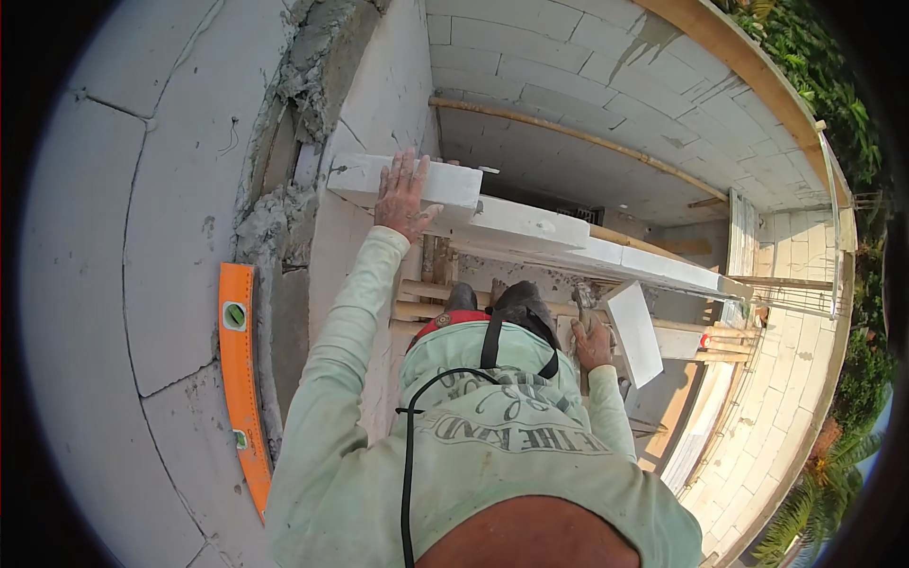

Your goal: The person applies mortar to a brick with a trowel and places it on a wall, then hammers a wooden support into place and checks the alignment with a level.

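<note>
My left hand [404, 197] lies flat, fingers spread, over the top of a white lightweight block [350, 177] at the end of a low row of blocks, against the wall. Beside it in the row sits another white block [530, 222]. Lower right, my right hand [594, 344] is closed around the handle of a hand tool with a grey, mortar-smeared head [586, 297]; its exact kind is unclear. Just right of that hand, apart from the row, a loose white block [636, 333] stands tilted. What supports it is hidden.
An orange spirit level [244, 379] leans along the block wall [175, 284] on the left, beside a rough mortared column [317, 85]. Bamboo poles [587, 147] cross the space ahead and at right. A pale block wall [772, 350] bounds the right side.
</note>
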`<state>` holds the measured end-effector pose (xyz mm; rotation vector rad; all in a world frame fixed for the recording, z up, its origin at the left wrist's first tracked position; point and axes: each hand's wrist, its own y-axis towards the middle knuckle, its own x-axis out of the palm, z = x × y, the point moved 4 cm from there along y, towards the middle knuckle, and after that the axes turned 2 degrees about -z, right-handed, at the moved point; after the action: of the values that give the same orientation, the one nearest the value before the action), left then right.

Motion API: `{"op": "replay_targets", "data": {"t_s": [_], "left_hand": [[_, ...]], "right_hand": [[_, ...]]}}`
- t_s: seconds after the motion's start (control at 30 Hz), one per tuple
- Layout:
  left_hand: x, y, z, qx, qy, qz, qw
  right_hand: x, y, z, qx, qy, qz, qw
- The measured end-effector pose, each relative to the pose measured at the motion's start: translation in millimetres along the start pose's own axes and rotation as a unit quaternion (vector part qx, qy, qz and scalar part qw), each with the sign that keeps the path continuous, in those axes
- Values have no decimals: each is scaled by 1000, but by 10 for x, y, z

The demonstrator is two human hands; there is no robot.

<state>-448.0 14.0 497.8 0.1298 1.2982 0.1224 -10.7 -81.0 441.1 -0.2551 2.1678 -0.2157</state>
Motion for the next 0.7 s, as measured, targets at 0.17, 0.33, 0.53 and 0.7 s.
{"op": "replay_targets", "data": {"t_s": [0.17, 0.33, 0.53, 0.7], "left_hand": [[340, 146, -130, 24, 62, -123, 990], [248, 147, -49, 26, 55, -117, 991], [266, 160, -21, 40, 55, -109, 992], [357, 167, -72, 40, 71, -115, 990]], "right_hand": [[97, -134, 520, 44, -1, 9, 999], [277, -437, 910, 147, 21, -19, 989], [447, -735, 1114, 271, 74, -43, 959], [668, -920, 1274, 328, 57, -82, 939]]}}
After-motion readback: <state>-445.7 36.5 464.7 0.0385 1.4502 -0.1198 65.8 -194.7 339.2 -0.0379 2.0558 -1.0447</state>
